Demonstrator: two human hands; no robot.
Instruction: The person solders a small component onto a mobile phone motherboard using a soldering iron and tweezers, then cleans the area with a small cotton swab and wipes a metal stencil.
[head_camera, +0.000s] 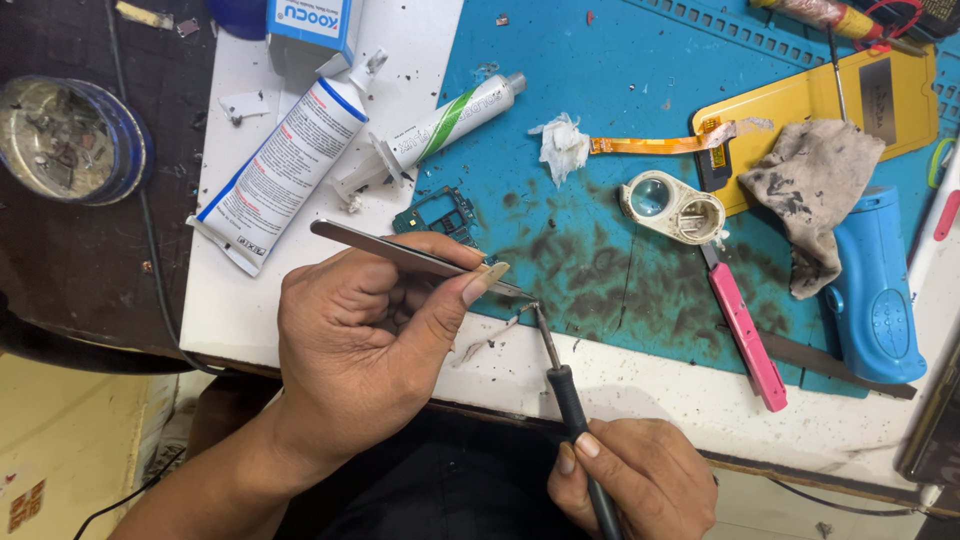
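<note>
My left hand (365, 345) pinches steel tweezers (400, 253) whose tips reach right to a tiny part at the front edge of the blue mat (610, 270). My right hand (635, 480), low at the table's near edge, grips a black-handled soldering iron (570, 395); its thin tip points up and meets the tweezer tips. A small green circuit board (440, 215) lies just behind my left hand, partly hidden by the fingers.
Two white glue tubes (290, 160) (450, 120) lie on a white sheet at left. A magnifier loupe (672, 207), pink tool (745, 330), dirty cloth (810, 190), blue handle (880, 290), yellow phone case (810, 110) and round tin (65, 135) surround the work spot.
</note>
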